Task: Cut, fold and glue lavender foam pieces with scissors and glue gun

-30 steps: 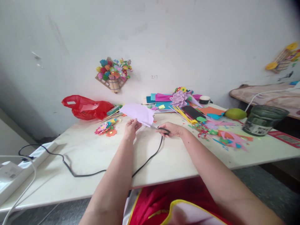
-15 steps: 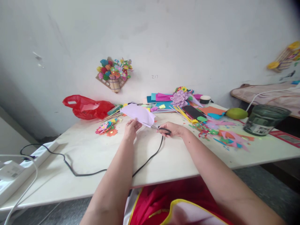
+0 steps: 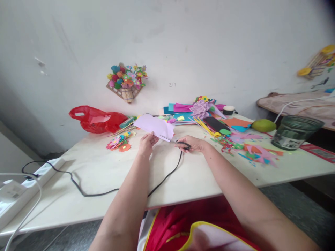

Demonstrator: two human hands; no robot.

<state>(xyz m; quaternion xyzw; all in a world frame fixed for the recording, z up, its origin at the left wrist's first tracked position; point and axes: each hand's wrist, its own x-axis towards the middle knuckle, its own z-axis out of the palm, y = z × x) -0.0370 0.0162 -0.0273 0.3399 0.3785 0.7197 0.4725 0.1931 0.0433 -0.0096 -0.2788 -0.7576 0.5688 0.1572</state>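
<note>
My left hand (image 3: 148, 142) pinches the lower edge of a light purple foam or paper sheet (image 3: 153, 124) between thumb and fingers, holding it above the table. In my right hand (image 3: 190, 144) is a pair of black-handled scissors (image 3: 183, 145), its blades pointing left at the sheet's lower right edge. The blades lie along that edge, with part of the sheet over them. On the table left of the sheet lies a stack of coloured flower cutouts (image 3: 119, 141). A black cable (image 3: 170, 174) runs under my forearm and up toward my right hand.
A red plastic bag (image 3: 98, 120) stands at the back left. Foam sheets and a purple flower (image 3: 200, 109) are at the back, near a dark phone (image 3: 216, 124). Coloured scraps (image 3: 259, 155), a green fruit (image 3: 263, 125) and a glass jar (image 3: 297, 132) are right. A power strip (image 3: 39, 181) lies left.
The purple sheet has tilted slightly, showing more of its face, and its lower right edge sits differently at the scissor blades. Both hands stay in nearly the same place.
</note>
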